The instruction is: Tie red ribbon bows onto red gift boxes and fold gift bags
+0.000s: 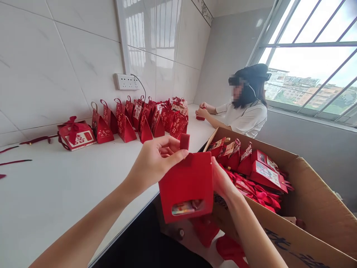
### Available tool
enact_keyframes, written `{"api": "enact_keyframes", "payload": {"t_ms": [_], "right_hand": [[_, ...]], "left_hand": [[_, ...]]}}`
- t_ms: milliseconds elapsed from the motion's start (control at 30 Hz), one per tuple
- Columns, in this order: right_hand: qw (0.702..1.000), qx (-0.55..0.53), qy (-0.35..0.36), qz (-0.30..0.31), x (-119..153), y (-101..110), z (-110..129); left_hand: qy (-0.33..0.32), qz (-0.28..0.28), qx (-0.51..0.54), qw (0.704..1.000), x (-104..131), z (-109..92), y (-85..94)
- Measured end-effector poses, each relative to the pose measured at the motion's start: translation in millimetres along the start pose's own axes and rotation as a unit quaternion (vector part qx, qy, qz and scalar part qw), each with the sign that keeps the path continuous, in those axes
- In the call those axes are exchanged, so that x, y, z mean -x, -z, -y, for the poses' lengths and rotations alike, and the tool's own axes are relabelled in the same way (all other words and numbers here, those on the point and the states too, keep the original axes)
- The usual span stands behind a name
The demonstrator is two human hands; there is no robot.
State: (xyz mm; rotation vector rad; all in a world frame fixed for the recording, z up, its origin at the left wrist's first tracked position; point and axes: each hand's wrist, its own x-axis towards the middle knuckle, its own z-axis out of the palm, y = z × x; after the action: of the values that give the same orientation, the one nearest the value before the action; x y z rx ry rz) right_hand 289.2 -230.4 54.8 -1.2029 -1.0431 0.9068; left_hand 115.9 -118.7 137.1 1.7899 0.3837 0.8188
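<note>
A red gift box (186, 182) with a small clear window near its bottom is held up in front of me, over the table's edge. Wrappers or sweets in several colours show through the window. My left hand (156, 156) pinches the box's top edge, thumb in front, beside a short red ribbon loop (184, 142). My right hand (221, 178) grips the box's right side; its fingers are mostly hidden behind the box.
Several red gift boxes (126, 126) stand along the tiled wall on the white table (69, 193). At right, an open cardboard box (320, 208) contains more red boxes and ribbons. A co-worker (242, 111) handles a small red box at the far end. Loose ribbons (16, 162) lie at left.
</note>
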Motion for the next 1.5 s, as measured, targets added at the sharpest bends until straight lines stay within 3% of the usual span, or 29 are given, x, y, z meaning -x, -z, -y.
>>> {"api": "enact_keyframes", "payload": {"t_ms": [167,267,433,533,867,1033,1200,1300,1400,1500], "right_hand": [[0.999,0.042,0.016,0.015,13,-4,16],[0.998,0.056,0.017,-0.014,20,-14,27],[0.990,0.033,0.079,-0.114,17,-24,31],[0.988,0.042,0.051,-0.139,14,-26,32],[0.995,0.064,0.035,-0.067,18,-21,36],[0.976,0.213,0.037,-0.005,35,-13,37],[0.939,0.343,0.015,0.006,64,8,39],[0.940,0.341,0.011,-0.028,83,36,44],[0.956,0.270,-0.012,-0.116,103,72,54],[0.949,0.168,-0.059,-0.259,119,111,67]], "left_hand": [[-0.012,-0.085,-0.098,0.991,-3,4,4.8],[0.002,-0.078,-0.098,0.992,-4,7,4.6],[0.008,-0.048,-0.103,0.994,-4,9,0.8],[0.003,-0.037,-0.112,0.993,-3,8,-1.2],[0.025,-0.004,-0.102,0.994,-2,9,-2.3],[0.031,0.112,-0.095,0.989,4,11,-10.1],[0.049,0.249,-0.105,0.962,7,16,-14.1],[0.067,0.260,-0.122,0.955,3,29,-19.2],[0.045,0.245,-0.184,0.951,0,54,-36.1],[-0.098,0.233,-0.256,0.933,-3,85,-65.5]]}}
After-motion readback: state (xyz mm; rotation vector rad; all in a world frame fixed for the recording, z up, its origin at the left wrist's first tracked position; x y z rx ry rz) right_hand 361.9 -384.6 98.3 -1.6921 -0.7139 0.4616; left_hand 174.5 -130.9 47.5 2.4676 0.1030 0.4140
